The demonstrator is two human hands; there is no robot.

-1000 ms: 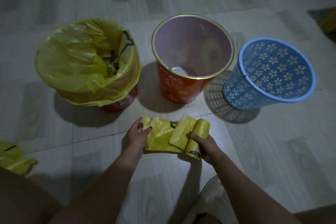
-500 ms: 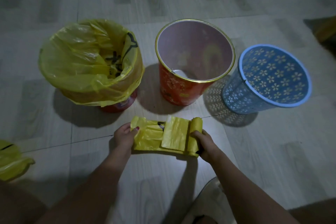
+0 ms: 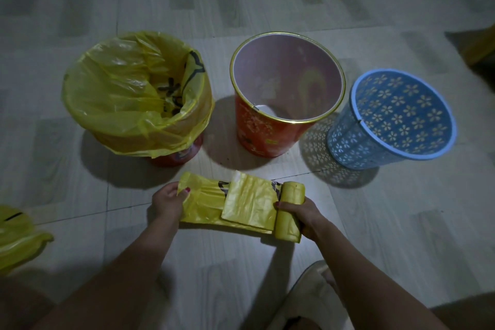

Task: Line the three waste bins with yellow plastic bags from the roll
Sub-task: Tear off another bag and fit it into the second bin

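three waste bins stand in a row on the tiled floor point(image 3: 267, 289). the left bin point(image 3: 175, 157) is red at its base and is already covered with a yellow bag liner point(image 3: 120, 94), which folds over the rim and hangs down the outside. the middle bin is an orange bin point(image 3: 263, 134) with a gold rim and a pale inside, with no bag in it. the right one is a blue perforated bin point(image 3: 375, 147) with flower-shaped holes, tilted a little to the right, also without a bag.

in front of the bins, low over the floor, the person holds the roll of yellow bags point(image 3: 290, 211). the right hand point(image 3: 305, 215) is closed around the roll. the left hand point(image 3: 168, 202) pinches the free end of the unrolled bag strip point(image 3: 203, 203) between thumb and fingers. the two hands are apart and the strip is stretched between them. a folded yellow section lies on top of the strip near the roll. some black print shows on the plastic, but it is too small to read.

at the left edge another piece of yellow plastic point(image 3: 18, 238) lies on the floor; it is maybe a loose bag. the scene is dim.
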